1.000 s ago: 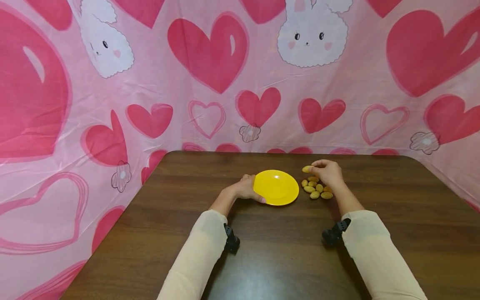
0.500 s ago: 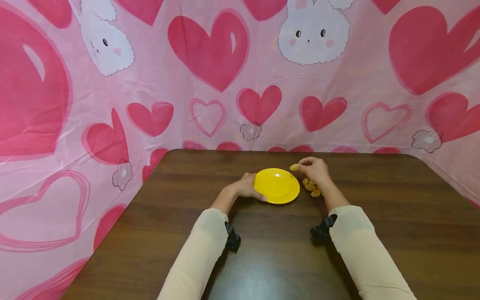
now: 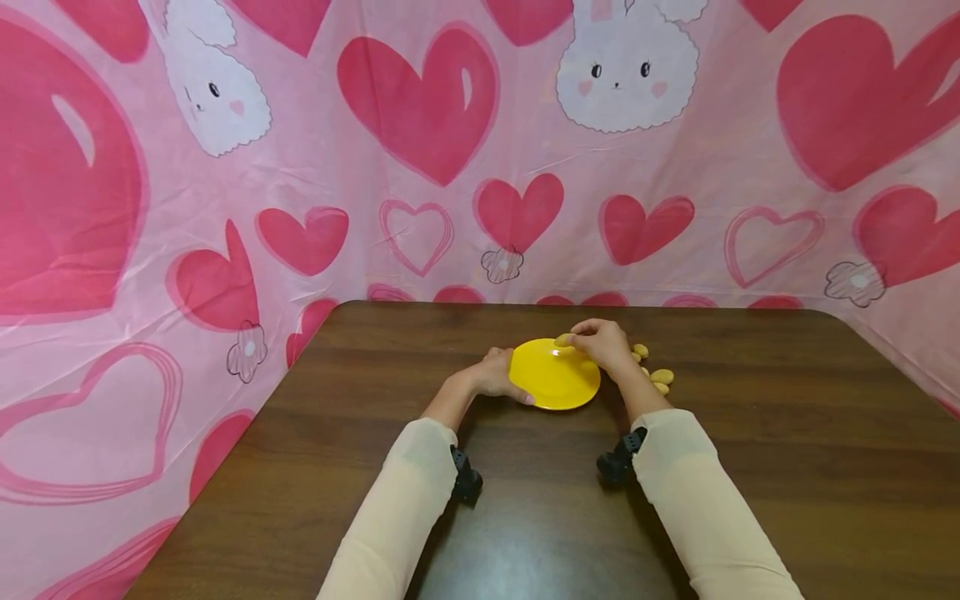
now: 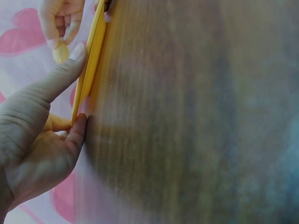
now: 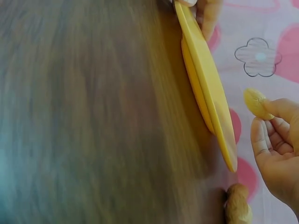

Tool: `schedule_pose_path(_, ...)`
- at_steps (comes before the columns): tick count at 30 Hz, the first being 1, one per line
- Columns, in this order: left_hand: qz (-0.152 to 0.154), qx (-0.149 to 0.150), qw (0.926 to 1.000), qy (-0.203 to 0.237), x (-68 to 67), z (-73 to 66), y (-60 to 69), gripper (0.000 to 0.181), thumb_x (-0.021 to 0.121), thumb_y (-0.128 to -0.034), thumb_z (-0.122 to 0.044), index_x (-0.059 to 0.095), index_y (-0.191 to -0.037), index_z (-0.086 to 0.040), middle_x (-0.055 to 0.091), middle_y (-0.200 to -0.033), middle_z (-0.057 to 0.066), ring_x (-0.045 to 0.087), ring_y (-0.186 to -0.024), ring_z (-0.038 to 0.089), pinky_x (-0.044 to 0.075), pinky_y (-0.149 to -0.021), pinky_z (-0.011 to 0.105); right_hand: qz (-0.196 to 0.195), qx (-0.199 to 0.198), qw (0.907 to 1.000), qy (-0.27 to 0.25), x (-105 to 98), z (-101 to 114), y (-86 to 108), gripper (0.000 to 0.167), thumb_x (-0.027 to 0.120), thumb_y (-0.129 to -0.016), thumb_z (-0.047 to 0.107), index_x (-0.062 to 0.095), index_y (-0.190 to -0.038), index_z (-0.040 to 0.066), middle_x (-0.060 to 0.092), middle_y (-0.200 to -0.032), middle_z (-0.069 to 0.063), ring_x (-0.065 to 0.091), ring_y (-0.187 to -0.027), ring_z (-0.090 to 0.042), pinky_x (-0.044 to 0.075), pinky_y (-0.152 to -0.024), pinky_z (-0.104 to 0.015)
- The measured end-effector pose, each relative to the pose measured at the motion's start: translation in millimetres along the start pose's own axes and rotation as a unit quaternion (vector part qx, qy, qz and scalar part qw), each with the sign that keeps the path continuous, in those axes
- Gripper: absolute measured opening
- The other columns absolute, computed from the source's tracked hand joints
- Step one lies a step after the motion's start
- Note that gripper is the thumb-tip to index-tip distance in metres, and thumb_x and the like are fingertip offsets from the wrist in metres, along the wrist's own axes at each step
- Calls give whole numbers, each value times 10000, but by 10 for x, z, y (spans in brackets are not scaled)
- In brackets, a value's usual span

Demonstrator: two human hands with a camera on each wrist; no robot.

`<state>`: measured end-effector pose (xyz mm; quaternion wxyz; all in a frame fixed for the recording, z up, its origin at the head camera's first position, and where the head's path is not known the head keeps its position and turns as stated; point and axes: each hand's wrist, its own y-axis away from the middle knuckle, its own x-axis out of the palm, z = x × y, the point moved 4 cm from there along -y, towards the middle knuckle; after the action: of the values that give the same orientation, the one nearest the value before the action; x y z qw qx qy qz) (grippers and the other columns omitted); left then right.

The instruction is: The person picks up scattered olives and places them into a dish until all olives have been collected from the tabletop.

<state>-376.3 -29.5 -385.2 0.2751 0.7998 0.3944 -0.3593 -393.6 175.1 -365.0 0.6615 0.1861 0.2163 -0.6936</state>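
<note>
A shallow yellow plate (image 3: 555,385) rests on the wooden table. My left hand (image 3: 492,375) grips its left rim, the thumb over the top and the fingers at the edge, as the left wrist view shows. Above the plate's far right part is my right hand (image 3: 604,343), pinching a small oval yellow piece (image 5: 255,102) between thumb and fingertips. In the right wrist view this piece hangs apart from the plate's surface. Several similar yellow-brown oval pieces (image 3: 662,377) lie right of the plate, partly hidden by the right hand and forearm. Their exact kind cannot be told.
The brown wooden table (image 3: 525,500) stretches around the plate to a rounded far edge. Behind it hangs a pink cloth (image 3: 525,125) with hearts and rabbits. Black wrist cameras (image 3: 467,479) sit under both sleeves.
My right hand has carried the oval piece leftward, from over the pile to over the plate. The left hand has kept its grip on the rim, and the plate has barely shifted.
</note>
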Motion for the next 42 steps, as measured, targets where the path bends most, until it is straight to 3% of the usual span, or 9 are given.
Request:
schedule_pose_path(12,14,-92,10000,-37,-4,-22,27,797,756,-719,-434,399,-1333,-72,444,-1207,77,311,-1106,218,340,-960,396,511,188,9981,301,201,71,-49,249,650,-873,197,641,-1050,23,591,-1038,-149,527,-877,-263,457,-787,-333)
schedule_pose_path(24,85,17,10000,-27,12,-38,21,755,751,-732,-425,411,-1319,-93,439,-1207,63,299,-1113,227,332,-946,415,687,241,9968,333,352,83,-77,240,676,-856,197,648,-1023,27,598,-1011,-133,526,-856,-256,460,-788,-318)
schedule_pose_path(34,19,-125,9999,-86,5,-29,15,836,765,-719,-421,368,-1355,-52,420,-1234,86,316,-1120,221,326,-979,397,683,142,9952,681,314,81,-69,264,696,-840,210,648,-990,-2,613,-942,-125,575,-780,-221,479,-704,-277)
schedule_pose_path(42,6,-170,9998,-124,9,-26,13,873,767,-714,-430,346,-1372,-42,416,-1233,90,317,-1122,215,323,-990,383,787,204,9942,709,311,65,-52,228,669,-863,191,634,-999,11,595,-952,-124,536,-799,-238,465,-720,-285)
